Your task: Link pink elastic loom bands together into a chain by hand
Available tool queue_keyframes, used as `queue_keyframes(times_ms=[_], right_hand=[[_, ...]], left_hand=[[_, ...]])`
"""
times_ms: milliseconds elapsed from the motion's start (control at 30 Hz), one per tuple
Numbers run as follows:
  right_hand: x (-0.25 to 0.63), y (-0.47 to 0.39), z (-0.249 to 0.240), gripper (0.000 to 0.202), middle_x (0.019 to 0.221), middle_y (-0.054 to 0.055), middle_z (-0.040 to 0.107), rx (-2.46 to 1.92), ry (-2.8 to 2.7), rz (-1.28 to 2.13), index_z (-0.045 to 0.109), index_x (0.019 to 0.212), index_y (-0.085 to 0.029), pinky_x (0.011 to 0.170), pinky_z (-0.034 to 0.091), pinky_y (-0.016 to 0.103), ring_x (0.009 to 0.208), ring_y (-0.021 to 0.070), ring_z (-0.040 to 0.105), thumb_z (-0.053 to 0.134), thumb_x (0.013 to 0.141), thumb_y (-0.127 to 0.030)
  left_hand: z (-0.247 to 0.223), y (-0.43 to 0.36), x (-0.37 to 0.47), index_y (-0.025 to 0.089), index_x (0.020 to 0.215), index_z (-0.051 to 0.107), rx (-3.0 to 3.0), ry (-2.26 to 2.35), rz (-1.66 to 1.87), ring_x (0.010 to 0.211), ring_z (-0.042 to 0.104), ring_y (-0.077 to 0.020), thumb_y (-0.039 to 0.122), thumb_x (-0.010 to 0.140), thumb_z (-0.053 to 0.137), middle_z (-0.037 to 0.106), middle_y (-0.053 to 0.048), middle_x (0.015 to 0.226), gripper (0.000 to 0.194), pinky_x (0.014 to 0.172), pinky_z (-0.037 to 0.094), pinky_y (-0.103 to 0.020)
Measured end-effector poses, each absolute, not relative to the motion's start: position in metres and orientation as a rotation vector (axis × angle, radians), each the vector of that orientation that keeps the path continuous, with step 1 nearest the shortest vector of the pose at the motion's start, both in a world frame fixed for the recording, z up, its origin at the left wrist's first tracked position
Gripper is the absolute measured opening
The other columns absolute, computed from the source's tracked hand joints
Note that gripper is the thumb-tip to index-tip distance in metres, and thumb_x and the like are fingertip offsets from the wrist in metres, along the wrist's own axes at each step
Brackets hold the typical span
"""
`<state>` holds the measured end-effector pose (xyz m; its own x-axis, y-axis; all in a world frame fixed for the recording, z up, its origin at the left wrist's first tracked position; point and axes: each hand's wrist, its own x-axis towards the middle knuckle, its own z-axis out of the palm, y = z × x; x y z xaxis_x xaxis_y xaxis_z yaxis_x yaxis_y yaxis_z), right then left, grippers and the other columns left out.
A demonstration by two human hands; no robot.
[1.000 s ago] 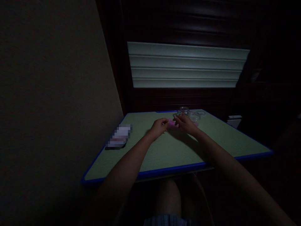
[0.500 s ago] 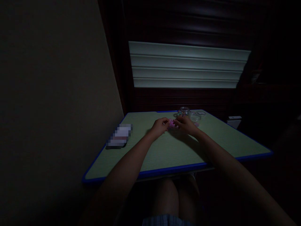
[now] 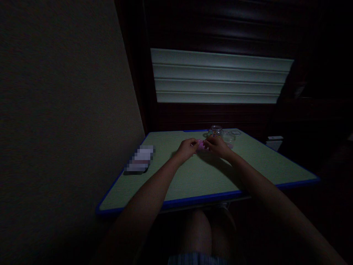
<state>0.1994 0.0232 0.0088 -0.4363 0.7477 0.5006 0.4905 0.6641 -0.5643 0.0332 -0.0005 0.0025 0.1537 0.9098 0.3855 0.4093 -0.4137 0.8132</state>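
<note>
A small pink object (image 3: 201, 145) lies between my two hands over the middle of the table. My left hand (image 3: 188, 147) pinches at its left side, thumb and fingers together. From the right, my right hand (image 3: 217, 145) bends over the pink object with its fingers closed; what its fingertips hold is too small and dark to make out. Just behind my right hand stands a clear jar (image 3: 216, 131) with small multicoloured pieces in it. A clear round container (image 3: 229, 138) sits to the right of the jar, partly hidden by that hand.
The pale green table (image 3: 193, 180) has a blue edge. A blurred flat object (image 3: 140, 159) lies at its left side. A clear lid (image 3: 235, 133) rests at the back right. A wall rises on the left, a slatted panel behind.
My right hand and forearm have shifted very slightly. My legs below the table have moved a little. The objects on the table have stayed in place.
</note>
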Motion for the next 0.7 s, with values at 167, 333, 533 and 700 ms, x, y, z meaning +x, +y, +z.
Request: queue_keyframes(times_ms=[167, 333, 533, 700], right_hand=[[0.1997, 0.0273, 0.005, 0.034, 0.059, 0.003, 0.057, -0.935, -2.116, 0.497, 0.055, 0.067, -0.012, 0.048, 0.035, 0.02, 0.051, 0.0088, 0.049, 0.041, 0.08, -0.04], [0.2, 0.0278, 0.0044, 0.033, 0.061, 0.003, 0.057, -0.919, -2.113, 0.485, 0.056, 0.069, -0.012, 0.049, 0.035, 0.021, 0.052, 0.0092, 0.049, 0.043, 0.08, -0.041], [0.1994, 0.0242, 0.0075, 0.031, 0.063, 0.003, 0.057, -0.876, -2.13, 0.482, 0.057, 0.073, -0.011, 0.05, 0.037, 0.021, 0.054, 0.0099, 0.05, 0.044, 0.08, -0.038], [0.1996, 0.0248, 0.0078, 0.029, 0.064, 0.004, 0.057, -0.848, -2.13, 0.477, 0.058, 0.075, -0.011, 0.052, 0.039, 0.022, 0.056, 0.0104, 0.052, 0.044, 0.08, -0.036]], left_hand=[[0.0015, -0.0024, 0.0326, 0.014, 0.074, 0.056, 1.901, 1.25, 1.192, 0.05, 0.048, -0.0065, 0.03, 0.073, 0.049, 0.054, 0.0, 0.063, 0.018, 0.044, 0.039, -0.017], [0.0037, -0.0056, 0.0333, 0.015, 0.075, 0.055, 1.845, 1.245, 1.18, 0.048, 0.048, -0.0063, 0.032, 0.074, 0.047, 0.053, 0.001, 0.062, 0.019, 0.043, 0.039, -0.017], [0.0084, -0.0075, 0.0352, 0.015, 0.07, 0.052, 1.759, 1.304, 1.152, 0.045, 0.046, -0.0066, 0.033, 0.077, 0.043, 0.048, 0.002, 0.052, 0.021, 0.042, 0.038, -0.016], [0.0098, -0.0082, 0.0352, 0.015, 0.071, 0.051, 1.745, 1.303, 1.144, 0.044, 0.046, -0.0062, 0.034, 0.077, 0.044, 0.048, 0.002, 0.052, 0.021, 0.041, 0.037, -0.016]])
